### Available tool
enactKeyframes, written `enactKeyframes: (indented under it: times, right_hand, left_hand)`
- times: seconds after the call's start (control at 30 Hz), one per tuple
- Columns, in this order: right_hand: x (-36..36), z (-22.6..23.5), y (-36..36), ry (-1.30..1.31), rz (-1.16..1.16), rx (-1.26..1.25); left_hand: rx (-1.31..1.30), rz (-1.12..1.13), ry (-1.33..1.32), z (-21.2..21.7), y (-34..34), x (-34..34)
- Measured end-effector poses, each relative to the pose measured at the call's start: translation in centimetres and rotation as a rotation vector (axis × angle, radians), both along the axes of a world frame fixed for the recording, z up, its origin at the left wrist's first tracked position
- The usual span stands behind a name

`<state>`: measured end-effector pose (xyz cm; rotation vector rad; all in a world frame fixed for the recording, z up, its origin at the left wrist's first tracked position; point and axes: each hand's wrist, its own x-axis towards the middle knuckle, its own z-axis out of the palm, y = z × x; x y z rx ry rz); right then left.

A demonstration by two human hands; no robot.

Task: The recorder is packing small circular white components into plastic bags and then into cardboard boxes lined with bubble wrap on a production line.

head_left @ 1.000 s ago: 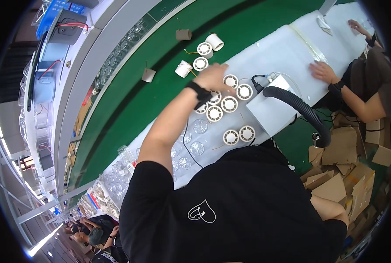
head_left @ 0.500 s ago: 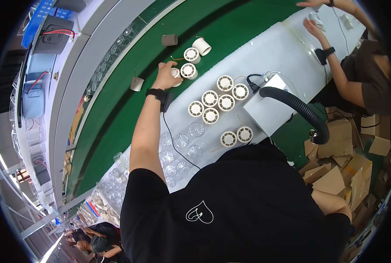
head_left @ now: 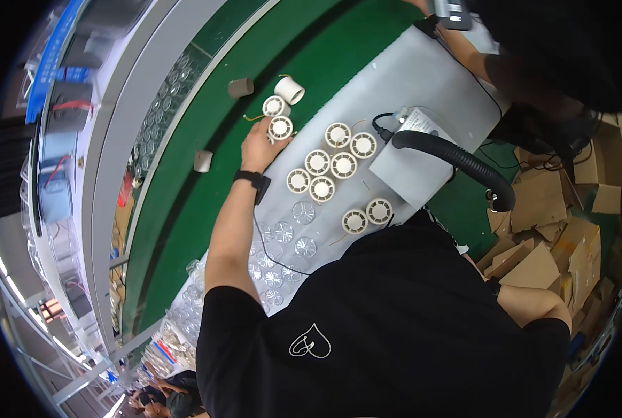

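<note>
My left hand (head_left: 257, 148) reaches out over the green surface, its fingers curled round a white cylindrical fan-like unit (head_left: 280, 128) with a slotted round top. Touching or nearly touching it is a similar upright unit (head_left: 274, 106) with a thin coloured wire. Beyond these, a white cylinder (head_left: 289, 90) lies on its side. Several more slotted units (head_left: 344, 166) stand in a cluster on the white foam sheet, and a pair (head_left: 367, 217) stands nearer my body. At the right, my right forearm (head_left: 534, 304) bends back toward my waist; the shirt hides nearly all of that hand.
Clear plastic domed pieces (head_left: 283, 232) lie on the foam sheet. A white box (head_left: 414, 159) and a black corrugated hose (head_left: 457, 150) occupy the right side. A grey cylinder (head_left: 240, 87) and a small white cylinder (head_left: 202, 161) rest on the green surface. Cardboard boxes (head_left: 534, 265) pile up at right; a co-worker's arm (head_left: 464, 52) is at top right.
The view has shifted, so the table's things appear lower and further left. My left hand's fingers now curl round a unit from its near side. The co-worker has moved closer along the foam sheet.
</note>
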<state>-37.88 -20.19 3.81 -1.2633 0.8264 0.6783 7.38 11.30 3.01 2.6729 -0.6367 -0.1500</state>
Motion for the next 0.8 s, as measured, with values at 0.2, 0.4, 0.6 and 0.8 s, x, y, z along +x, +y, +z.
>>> enactKeyframes:
  times: [0.2,0.4,0.6,0.8]
  right_hand:
    - [-1.5,-1.5,0.2,0.076,-0.138,0.063]
    - [-2.6,-3.0,0.0,0.125,-0.061,0.111]
    - [-3.1,-5.2,-0.8,0.157,-0.218,0.242]
    - [-2.4,-3.5,-1.1,0.211,-0.035,0.081]
  left_hand:
    - [-0.157,-0.326,-0.002,3.6,-7.4,-0.1]
    - [-0.299,-0.480,0.232,-0.1,-18.5,0.1]
    - [-0.271,-0.445,0.048,-0.8,-18.1,0.7]
    - [0.159,0.364,-0.038,-2.3,-3.9,9.4]
